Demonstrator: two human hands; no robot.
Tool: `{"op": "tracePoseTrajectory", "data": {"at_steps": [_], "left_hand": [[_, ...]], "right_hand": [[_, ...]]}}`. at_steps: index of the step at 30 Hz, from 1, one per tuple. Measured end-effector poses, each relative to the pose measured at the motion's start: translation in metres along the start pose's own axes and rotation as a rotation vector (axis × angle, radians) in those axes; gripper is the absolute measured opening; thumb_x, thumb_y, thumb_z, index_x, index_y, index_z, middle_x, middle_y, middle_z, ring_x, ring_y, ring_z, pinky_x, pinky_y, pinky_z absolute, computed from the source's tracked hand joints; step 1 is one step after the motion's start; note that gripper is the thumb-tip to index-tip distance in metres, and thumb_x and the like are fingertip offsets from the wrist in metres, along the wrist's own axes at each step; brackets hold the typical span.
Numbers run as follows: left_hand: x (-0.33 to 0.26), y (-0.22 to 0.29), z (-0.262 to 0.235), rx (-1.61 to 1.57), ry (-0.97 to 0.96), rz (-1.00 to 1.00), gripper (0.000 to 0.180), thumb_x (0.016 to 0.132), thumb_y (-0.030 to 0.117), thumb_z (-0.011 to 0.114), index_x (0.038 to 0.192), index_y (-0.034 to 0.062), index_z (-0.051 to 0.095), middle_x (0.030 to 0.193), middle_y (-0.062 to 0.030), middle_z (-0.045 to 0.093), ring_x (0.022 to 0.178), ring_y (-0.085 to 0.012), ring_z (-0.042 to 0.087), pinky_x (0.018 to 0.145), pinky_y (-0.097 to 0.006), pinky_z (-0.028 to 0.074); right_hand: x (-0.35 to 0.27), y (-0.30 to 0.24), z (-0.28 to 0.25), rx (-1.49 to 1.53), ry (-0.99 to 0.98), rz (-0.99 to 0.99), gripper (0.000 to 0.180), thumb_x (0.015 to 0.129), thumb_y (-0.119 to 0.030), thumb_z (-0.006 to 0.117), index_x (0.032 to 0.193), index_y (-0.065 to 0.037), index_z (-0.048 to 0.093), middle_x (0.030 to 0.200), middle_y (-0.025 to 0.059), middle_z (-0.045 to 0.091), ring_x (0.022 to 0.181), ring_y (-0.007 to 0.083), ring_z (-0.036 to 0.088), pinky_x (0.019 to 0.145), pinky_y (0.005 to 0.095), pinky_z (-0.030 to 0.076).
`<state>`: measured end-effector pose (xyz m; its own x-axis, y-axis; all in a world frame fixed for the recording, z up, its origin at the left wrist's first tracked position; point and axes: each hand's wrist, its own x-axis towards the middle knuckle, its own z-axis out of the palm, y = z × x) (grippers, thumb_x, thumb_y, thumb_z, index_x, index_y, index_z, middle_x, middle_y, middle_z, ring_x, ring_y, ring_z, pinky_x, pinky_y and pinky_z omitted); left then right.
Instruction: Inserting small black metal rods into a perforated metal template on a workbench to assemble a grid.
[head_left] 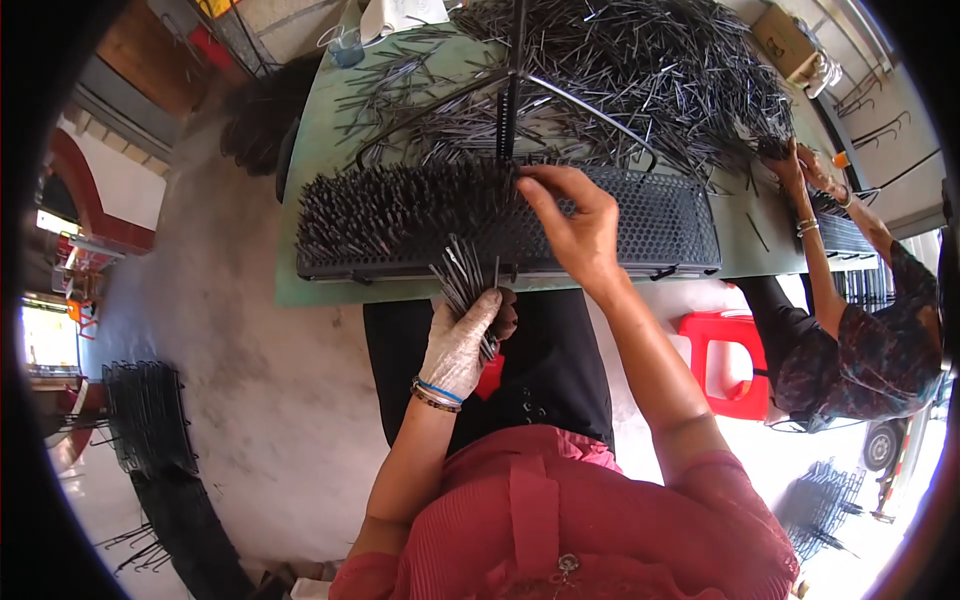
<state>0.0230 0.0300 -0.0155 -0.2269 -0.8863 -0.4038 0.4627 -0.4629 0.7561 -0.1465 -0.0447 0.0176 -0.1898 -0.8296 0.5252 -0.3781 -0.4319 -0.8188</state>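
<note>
A long black perforated rack [640,225] lies along the near edge of the green table. Its left half is packed with upright thin dark sticks [395,210]; bare holes show on its right half. My left hand [462,345], in a whitish glove, is closed around a bundle of the same sticks [460,278], just in front of the rack. My bare right hand [575,215] reaches over the rack's middle, thumb and fingertips pinched beside the standing sticks. What the pinch holds is too dark and small to make out.
A big heap of loose sticks [640,75] covers the far side of the green table [310,170]. A dark post with slanting braces [515,85] rises behind the rack. At right, another person's hands [795,165] work near the heap, beside a red stool [715,330].
</note>
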Motion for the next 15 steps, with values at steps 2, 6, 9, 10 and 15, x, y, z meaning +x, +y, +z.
{"op": "tracePoseTrajectory", "data": {"at_steps": [2, 6, 9, 10, 15], "left_hand": [[0.002, -0.004, -0.001, -0.016, 0.019, -0.019, 0.019, 0.092, 0.016, 0.064, 0.103, 0.0028, 0.058, 0.089, -0.0076, 0.067, 0.069, -0.0154, 0.065, 0.064, -0.029, 0.055], [0.004, -0.008, -0.009, -0.008, 0.046, -0.076, 0.021, 0.092, 0.016, 0.063, 0.107, 0.0044, 0.053, 0.087, -0.0094, 0.067, 0.070, -0.0195, 0.067, 0.063, -0.031, 0.056], [0.002, -0.009, -0.007, -0.021, 0.060, -0.099, 0.022, 0.093, 0.016, 0.062, 0.108, 0.0055, 0.052, 0.087, -0.0097, 0.067, 0.070, -0.0200, 0.067, 0.062, -0.032, 0.056], [0.001, -0.008, -0.005, -0.033, 0.084, -0.116, 0.021, 0.093, 0.016, 0.062, 0.108, 0.0060, 0.052, 0.087, -0.0097, 0.067, 0.070, -0.0196, 0.067, 0.061, -0.032, 0.057], [0.000, -0.009, -0.009, 0.045, 0.077, -0.125, 0.021, 0.092, 0.019, 0.064, 0.108, 0.0078, 0.054, 0.086, -0.0075, 0.067, 0.068, -0.0159, 0.065, 0.059, -0.028, 0.053]], "right_hand": [[0.004, 0.012, 0.007, -0.126, -0.011, -0.108, 0.016, 0.084, -0.007, 0.071, 0.099, -0.001, 0.070, 0.088, 0.0098, 0.069, 0.078, 0.0163, 0.064, 0.073, 0.0273, 0.050], [0.011, 0.015, 0.016, -0.206, -0.028, -0.207, 0.014, 0.081, -0.007, 0.072, 0.094, -0.002, 0.070, 0.085, 0.0114, 0.069, 0.076, 0.0267, 0.063, 0.070, 0.0343, 0.050], [0.013, 0.017, 0.017, -0.224, -0.022, -0.291, 0.013, 0.081, -0.008, 0.072, 0.092, -0.002, 0.070, 0.083, 0.0111, 0.068, 0.075, 0.0288, 0.063, 0.069, 0.0362, 0.050], [0.011, 0.019, 0.018, -0.224, -0.018, -0.292, 0.013, 0.081, -0.008, 0.072, 0.092, -0.002, 0.070, 0.083, 0.0111, 0.068, 0.075, 0.0288, 0.063, 0.069, 0.0362, 0.050], [0.005, 0.025, 0.022, -0.357, -0.133, -0.356, 0.012, 0.080, -0.014, 0.071, 0.087, -0.005, 0.069, 0.082, 0.0072, 0.063, 0.078, 0.0274, 0.058, 0.074, 0.0370, 0.045]]}}
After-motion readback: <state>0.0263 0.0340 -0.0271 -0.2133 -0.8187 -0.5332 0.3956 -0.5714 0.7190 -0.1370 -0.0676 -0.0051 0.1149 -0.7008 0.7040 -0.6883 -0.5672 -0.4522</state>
